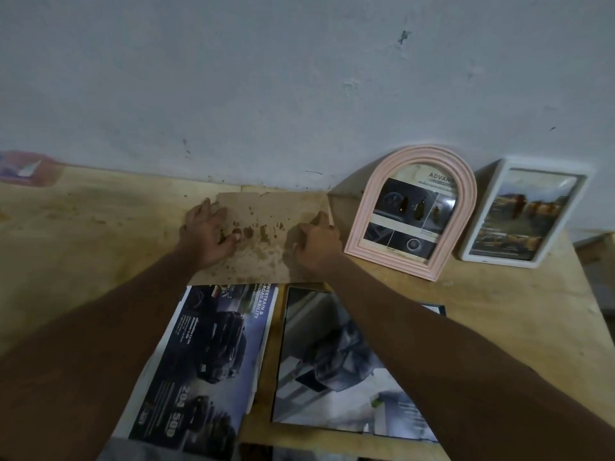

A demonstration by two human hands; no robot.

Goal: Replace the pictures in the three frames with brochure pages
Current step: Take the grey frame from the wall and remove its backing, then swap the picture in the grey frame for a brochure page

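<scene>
Stained frame backing (pixel 266 234) face-down on worktop (pixel 83 227), far edge against wall (pixel 299 78). Left hand (pixel 209 231) spread flat on its left part; right hand (pixel 316 241) curled, gripping its right edge. Right of it, pink arched frame (pixel 412 211); nearer than it, brochure pages (pixel 213 354).

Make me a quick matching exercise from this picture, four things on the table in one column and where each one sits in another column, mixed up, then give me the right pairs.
Things:
1. pink arched frame
2. white rectangular frame
3. stained backing board
4. car brochure page

Places:
A. flat on the table, under both hands
B. far right, leaning on the wall
C. nearest the camera, under the left forearm
D. leaning on the wall, just right of the right hand

Pairs: 1-D, 2-B, 3-A, 4-C
</scene>
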